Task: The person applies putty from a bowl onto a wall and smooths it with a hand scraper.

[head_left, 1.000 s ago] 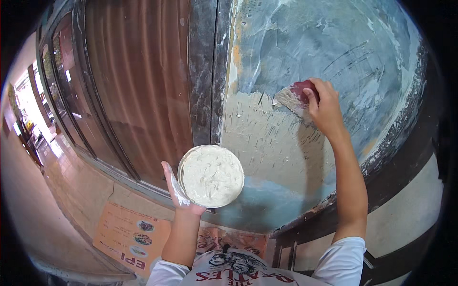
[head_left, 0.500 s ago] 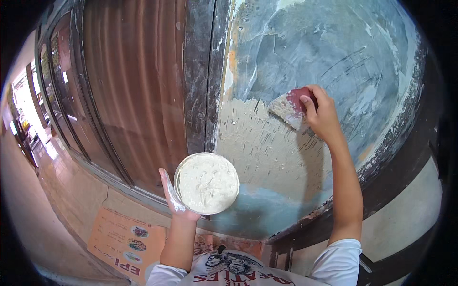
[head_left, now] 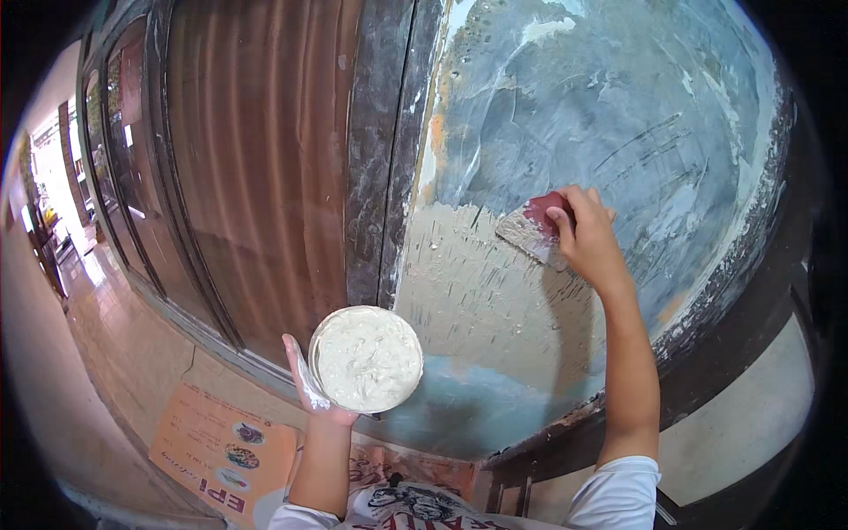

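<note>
My left hand [head_left: 311, 393], smeared with white, supports a round tub of putty [head_left: 369, 360] from its left side and underneath. Pale cream putty fills the tub, its surface rough and stirred. Up and to the right, my right hand [head_left: 587, 231] pinches a dark red putty scraper [head_left: 546, 210], thumb in front. Its wide blade is caked with putty and lies against the wall [head_left: 565, 115], at the upper border of a beige putty patch [head_left: 477, 283]. The patch is streaked with thin dark marks; the wall around it is blue-grey.
Left of the wall stand a dark wooden post [head_left: 375, 159] and a brown panel [head_left: 256, 168] with window frames beyond. An orange printed sheet [head_left: 221, 450] lies on the floor at lower left. A dark curved frame [head_left: 733, 309] borders the wall on the right.
The view has shifted, so the wall sits lower in the picture. The tub appears slightly lower and farther left. My right hand and the scraper have stayed near the putty's upper border.
</note>
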A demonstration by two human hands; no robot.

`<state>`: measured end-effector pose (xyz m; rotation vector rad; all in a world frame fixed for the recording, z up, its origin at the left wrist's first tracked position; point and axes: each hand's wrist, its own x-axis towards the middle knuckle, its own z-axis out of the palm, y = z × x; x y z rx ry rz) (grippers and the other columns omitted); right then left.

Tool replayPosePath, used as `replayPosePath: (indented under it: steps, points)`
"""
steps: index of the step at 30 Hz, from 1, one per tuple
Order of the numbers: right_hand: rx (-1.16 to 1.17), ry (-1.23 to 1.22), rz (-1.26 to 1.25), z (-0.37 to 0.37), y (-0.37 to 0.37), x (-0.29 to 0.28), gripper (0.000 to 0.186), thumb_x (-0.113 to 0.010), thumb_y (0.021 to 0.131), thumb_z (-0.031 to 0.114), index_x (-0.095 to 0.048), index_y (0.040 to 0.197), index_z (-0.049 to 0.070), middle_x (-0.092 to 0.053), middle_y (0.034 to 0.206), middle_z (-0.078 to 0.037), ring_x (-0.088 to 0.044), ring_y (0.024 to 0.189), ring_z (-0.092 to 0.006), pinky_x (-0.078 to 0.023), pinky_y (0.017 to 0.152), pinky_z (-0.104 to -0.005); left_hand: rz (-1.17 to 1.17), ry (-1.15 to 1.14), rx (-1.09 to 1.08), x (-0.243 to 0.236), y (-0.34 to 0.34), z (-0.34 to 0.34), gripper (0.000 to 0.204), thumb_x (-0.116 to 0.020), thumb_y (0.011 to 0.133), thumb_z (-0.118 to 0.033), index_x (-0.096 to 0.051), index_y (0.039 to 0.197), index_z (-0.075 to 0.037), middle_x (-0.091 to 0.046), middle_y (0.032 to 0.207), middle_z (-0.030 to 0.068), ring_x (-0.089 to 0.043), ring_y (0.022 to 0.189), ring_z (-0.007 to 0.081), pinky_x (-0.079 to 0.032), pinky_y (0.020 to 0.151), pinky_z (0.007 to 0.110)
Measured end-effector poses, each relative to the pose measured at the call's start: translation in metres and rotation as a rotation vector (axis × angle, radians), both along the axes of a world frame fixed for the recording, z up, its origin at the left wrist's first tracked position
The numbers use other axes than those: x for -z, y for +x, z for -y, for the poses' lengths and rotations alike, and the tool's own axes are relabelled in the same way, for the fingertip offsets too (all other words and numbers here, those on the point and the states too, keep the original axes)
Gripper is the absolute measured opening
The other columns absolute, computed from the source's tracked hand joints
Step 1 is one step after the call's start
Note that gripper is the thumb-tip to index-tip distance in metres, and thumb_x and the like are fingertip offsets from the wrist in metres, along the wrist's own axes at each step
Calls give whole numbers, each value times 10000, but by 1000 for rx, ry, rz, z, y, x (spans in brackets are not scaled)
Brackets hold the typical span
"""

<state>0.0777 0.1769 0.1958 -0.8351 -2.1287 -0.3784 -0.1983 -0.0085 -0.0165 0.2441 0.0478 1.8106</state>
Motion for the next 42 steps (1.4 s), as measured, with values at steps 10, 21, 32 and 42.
replayPosePath:
  steps: [10,21,32,42]
  points:
    - [-89,-43,-147,-13,10,-2,124,-589,976,175,-597,1055,80,-619,942,-97,-524,913,-313,-325,838,-442,66,1,28,-2,7,-1,948,-397,888,-789,-507,1421,-13,-488,1468,225,-527,1272,446,-433,1035,631]
    - [-17,78,-87,-14,5,4,134,-573,989,173,-585,1071,67,-617,951,-103,-526,910,-320,-341,877,-444,86,9,67,-6,19,0,955,-388,883,-799,-502,1428,-22,-486,1469,223,-523,1277,445,-439,1027,628]
    - [38,170,62,-14,-1,13,109,-584,981,159,-588,1054,77,-615,948,-100,-513,925,-307,-310,830,-442,50,69,68,1,21,6,1013,-363,849,-852,-502,1433,-36,-480,1477,213,-505,1302,439,-414,1063,617]
    - [-70,-18,-185,-10,11,1,151,-589,971,148,-575,1072,37,-609,951,-157,-522,915,-356,-373,881,-478,20,16,26,1,21,8,1012,-382,845,-847,-501,1429,-29,-477,1479,214,-499,1311,432,-406,1077,608]
